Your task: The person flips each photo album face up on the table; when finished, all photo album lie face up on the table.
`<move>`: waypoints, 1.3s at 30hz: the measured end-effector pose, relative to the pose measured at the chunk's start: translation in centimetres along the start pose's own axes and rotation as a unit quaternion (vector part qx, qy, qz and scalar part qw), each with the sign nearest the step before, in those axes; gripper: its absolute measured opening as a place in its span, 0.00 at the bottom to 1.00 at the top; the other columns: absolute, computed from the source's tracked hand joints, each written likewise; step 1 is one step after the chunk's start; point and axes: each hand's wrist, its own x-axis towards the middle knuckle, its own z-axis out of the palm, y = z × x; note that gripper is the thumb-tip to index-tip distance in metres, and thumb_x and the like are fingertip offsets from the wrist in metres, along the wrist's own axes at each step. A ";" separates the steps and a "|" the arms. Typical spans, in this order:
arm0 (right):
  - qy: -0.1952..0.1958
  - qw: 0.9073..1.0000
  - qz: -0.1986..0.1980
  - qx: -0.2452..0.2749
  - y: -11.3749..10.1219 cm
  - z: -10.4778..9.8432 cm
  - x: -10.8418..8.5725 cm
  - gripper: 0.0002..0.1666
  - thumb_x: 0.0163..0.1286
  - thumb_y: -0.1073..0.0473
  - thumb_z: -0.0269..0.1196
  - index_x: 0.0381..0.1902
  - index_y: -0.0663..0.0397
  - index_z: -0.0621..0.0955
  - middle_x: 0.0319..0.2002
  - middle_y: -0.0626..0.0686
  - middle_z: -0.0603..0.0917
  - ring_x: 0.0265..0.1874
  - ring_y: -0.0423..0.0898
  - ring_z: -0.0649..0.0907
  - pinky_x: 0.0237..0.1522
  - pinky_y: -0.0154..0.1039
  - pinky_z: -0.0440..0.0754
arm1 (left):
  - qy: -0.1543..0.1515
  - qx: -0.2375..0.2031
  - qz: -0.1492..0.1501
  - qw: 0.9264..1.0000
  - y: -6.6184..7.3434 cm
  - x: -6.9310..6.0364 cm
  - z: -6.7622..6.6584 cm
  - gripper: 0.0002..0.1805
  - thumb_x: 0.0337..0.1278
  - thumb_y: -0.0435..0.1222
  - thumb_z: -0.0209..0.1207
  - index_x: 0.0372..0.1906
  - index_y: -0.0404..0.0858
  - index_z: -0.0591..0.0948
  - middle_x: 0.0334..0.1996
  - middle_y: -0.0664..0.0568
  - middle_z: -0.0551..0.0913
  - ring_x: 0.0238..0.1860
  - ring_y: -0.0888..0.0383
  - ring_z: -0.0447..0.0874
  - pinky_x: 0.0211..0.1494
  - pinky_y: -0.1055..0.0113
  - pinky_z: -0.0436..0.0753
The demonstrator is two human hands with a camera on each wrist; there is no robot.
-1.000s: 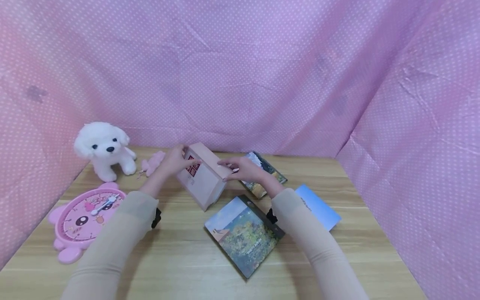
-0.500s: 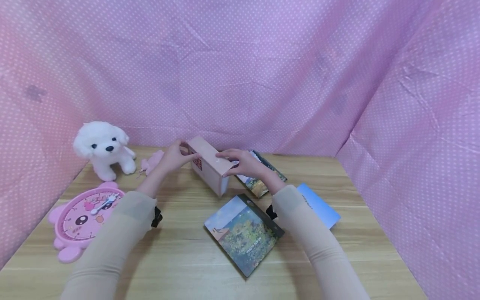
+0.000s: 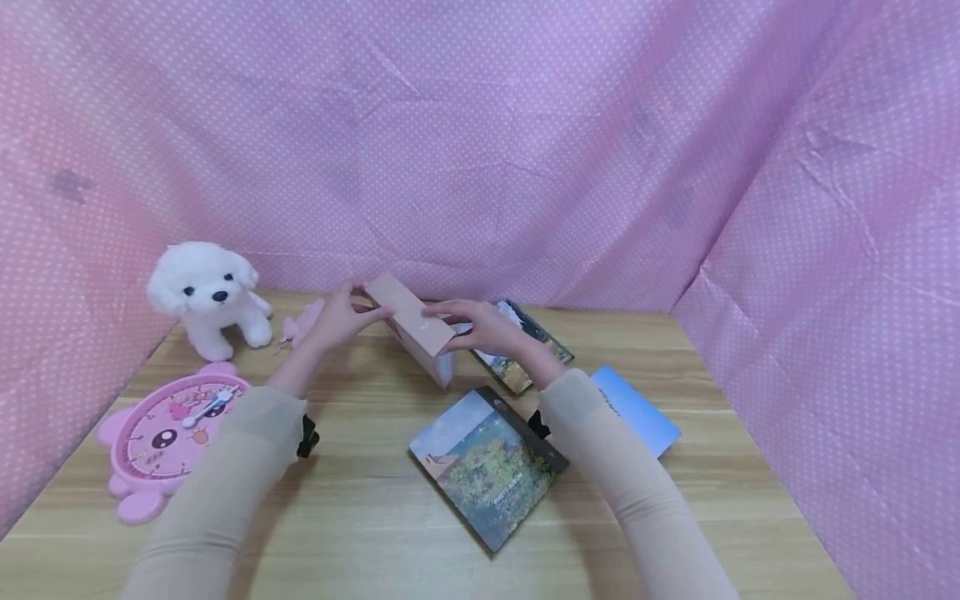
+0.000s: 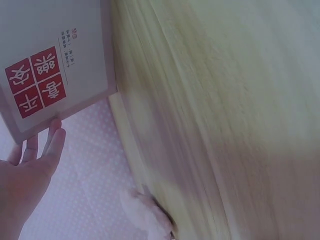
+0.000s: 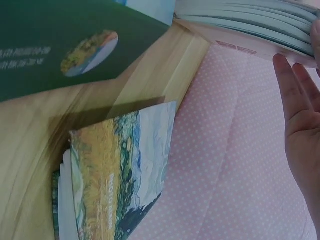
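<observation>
A pale pink album (image 3: 414, 317) stands on edge at the back middle of the table, its spine facing up. My left hand (image 3: 341, 321) grips the far left end of the spine, thumb on the near cover. At the near right end, my right hand (image 3: 483, 325) holds it between thumb and fingers. Red squares with white characters mark the album's cover (image 4: 85, 25) in the left wrist view. Thick page edges (image 5: 250, 20) show in the right wrist view. Whether the album's lower edge touches the table is unclear.
A landscape photo album (image 3: 487, 467) lies in front, another painted album (image 3: 521, 346) behind the right hand. A blue booklet (image 3: 637, 412) lies right. On the left are a pink clock (image 3: 172, 437), a white plush dog (image 3: 213, 296) and a pink fluffy item (image 3: 303, 323). Dotted cloth (image 3: 480, 150) hangs behind.
Both hands have turned the album from leaning, with its red-marked cover showing, to nearly upright on edge. It has shifted slightly left in the last half second. The other things stayed put.
</observation>
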 end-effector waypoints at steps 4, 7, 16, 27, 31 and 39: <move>-0.002 0.999 -0.034 0.018 0.2 0.4 0.3 0.38 0.56 0.56 0.69 0.65 0.52 0.71 0.65 0.51 0.71 0.58 0.48 0.77 0.59 0.43 0.76 | -0.004 0.007 0.002 1.000 0.1 -0.3 -0.4 0.53 0.48 0.57 0.64 0.70 0.30 0.54 0.65 0.35 0.64 0.58 0.41 0.73 0.57 0.48 0.76; -0.013 0.998 -0.032 0.050 0.0 0.6 0.4 0.40 0.56 0.58 0.69 0.66 0.53 0.69 0.66 0.53 0.70 0.59 0.50 0.76 0.58 0.44 0.77 | -0.012 0.012 0.002 1.000 0.3 -0.7 -0.7 0.53 0.50 0.56 0.64 0.71 0.31 0.52 0.65 0.35 0.63 0.57 0.41 0.72 0.57 0.48 0.76; -0.051 0.990 0.007 0.129 -0.3 1.9 0.2 0.36 0.59 0.64 0.68 0.65 0.53 0.68 0.63 0.54 0.72 0.62 0.51 0.73 0.52 0.42 0.81 | -0.006 0.039 0.006 0.999 0.0 -1.1 -1.2 0.50 0.47 0.56 0.65 0.67 0.31 0.58 0.59 0.36 0.68 0.51 0.43 0.74 0.50 0.54 0.79; -0.096 0.993 -0.001 0.069 0.5 2.9 0.4 0.28 0.59 0.64 0.68 0.58 0.55 0.74 0.58 0.54 0.77 0.55 0.50 0.79 0.58 0.53 0.75 | -0.014 0.042 0.000 0.999 -1.5 -2.4 -1.7 0.43 0.49 0.51 0.67 0.60 0.28 0.62 0.54 0.35 0.70 0.52 0.43 0.73 0.53 0.56 0.77; -0.111 0.993 0.024 0.028 0.8 3.2 0.4 0.27 0.60 0.61 0.67 0.59 0.50 0.75 0.59 0.51 0.77 0.56 0.48 0.78 0.59 0.52 0.75 | -0.026 0.045 -0.001 0.999 -2.0 -2.9 -1.9 0.44 0.49 0.50 0.67 0.61 0.27 0.60 0.55 0.32 0.69 0.54 0.40 0.71 0.56 0.50 0.76; -0.138 0.986 0.067 -0.066 1.2 3.5 -0.1 0.26 0.63 0.53 0.66 0.59 0.46 0.75 0.60 0.50 0.76 0.58 0.49 0.76 0.61 0.45 0.72 | -0.033 0.093 -0.006 0.995 -3.2 -3.1 -2.4 0.46 0.43 0.55 0.68 0.59 0.29 0.63 0.53 0.36 0.70 0.54 0.40 0.70 0.59 0.46 0.70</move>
